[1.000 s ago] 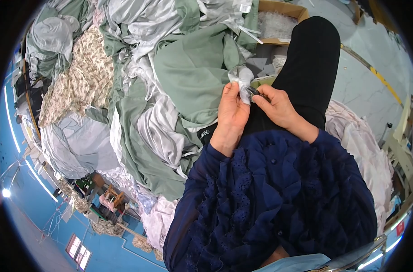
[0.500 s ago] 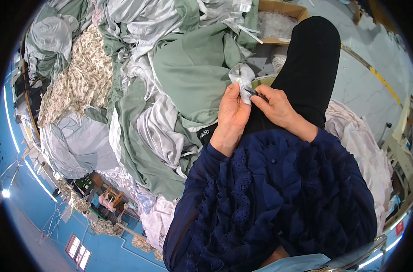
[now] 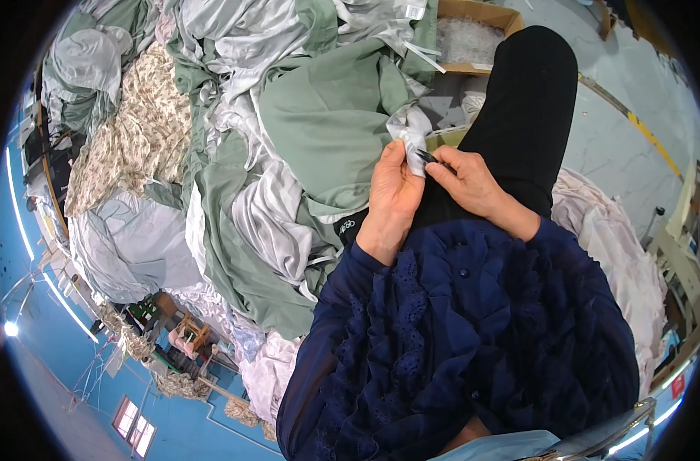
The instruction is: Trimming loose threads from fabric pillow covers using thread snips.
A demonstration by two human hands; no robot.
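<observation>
**White fabric piece pinched between two hands over the lap**

White fabric piece (image 3: 410, 132) sits at the centre of my view, just above the black-clad leg (image 3: 523, 115) that runs toward the far right; it touches both hands and rises a little beyond them, crumpled and pale against the green cloth behind it. My left hand (image 3: 392, 192) is closed on its lower edge, thumb and fingers pressed together with the fabric between; my right hand (image 3: 469, 180) meets it from the right, fingertips shut on a small dark tool (image 3: 429, 157) whose tip lies against the fabric; what kind of tool it is I cannot tell, it is too small. The two hands are close together, nearly touching at the fingertips.

To the left lies a big heap of garments: a large sage green cloth (image 3: 327, 131) just beside the left hand; shiny pale grey cloth (image 3: 265, 223) nearer and lower; a floral print cloth (image 3: 135, 146) farther left. A cardboard box (image 3: 473, 31) with clear wrapping inside stands at the far side, beyond the white piece. A pale pink cloth pile (image 3: 611, 246) lies to the right of the leg. Dark blue lace sleeves (image 3: 457, 338) fill the near part of the view.
</observation>
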